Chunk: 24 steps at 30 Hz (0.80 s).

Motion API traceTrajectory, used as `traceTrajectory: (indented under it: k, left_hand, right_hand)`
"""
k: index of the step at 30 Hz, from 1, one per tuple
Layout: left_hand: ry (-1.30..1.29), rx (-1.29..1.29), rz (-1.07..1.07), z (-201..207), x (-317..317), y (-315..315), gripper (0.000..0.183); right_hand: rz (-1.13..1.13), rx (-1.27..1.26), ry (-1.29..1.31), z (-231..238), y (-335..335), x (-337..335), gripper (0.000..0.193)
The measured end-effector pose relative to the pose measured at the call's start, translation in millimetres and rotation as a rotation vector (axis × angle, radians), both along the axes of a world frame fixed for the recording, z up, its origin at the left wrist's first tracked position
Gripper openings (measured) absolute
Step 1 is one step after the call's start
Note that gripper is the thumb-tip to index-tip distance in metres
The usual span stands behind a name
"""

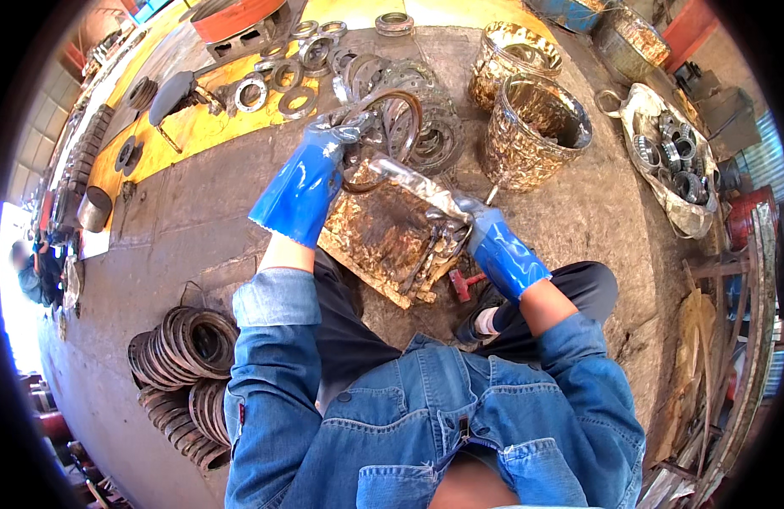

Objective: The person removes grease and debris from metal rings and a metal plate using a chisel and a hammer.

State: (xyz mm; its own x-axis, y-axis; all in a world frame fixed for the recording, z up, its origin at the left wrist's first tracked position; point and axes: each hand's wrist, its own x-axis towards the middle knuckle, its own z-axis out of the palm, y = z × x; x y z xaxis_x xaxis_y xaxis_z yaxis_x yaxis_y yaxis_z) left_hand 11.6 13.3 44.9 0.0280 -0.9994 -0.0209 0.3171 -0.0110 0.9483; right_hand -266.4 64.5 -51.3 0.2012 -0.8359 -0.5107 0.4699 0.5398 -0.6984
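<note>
My left hand, in a blue rubber glove, is closed on the near-left side of a large metal ring, held tilted above the floor. My right hand, gloved the same way, is closed round the near end of a long, pale, grease-smeared tool. The tool's far end reaches the lower part of the ring; its exact kind is not clear. Below both hands lies a greasy brown slab with dark tools at its right edge. A red-headed hammer rests beside my right foot.
Stacked dark rings stand at left. More rings and flat discs lie ahead. Two grease-caked buckets stand ahead right, near a white sack of bearings. A metal frame edges the right. Another person is far left.
</note>
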Motion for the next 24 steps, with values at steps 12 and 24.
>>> traceTrajectory:
  k: [12,24]
  left_hand:
    - [0.052,0.068,0.136,14,-2,-14,0.023]
    - [-0.005,-0.008,0.039,-7,12,-19,0.032]
  right_hand:
    - [0.064,0.65,-0.719,54,18,-34,0.015]
    - [0.098,-0.3,2.044,17,-122,-168,0.033]
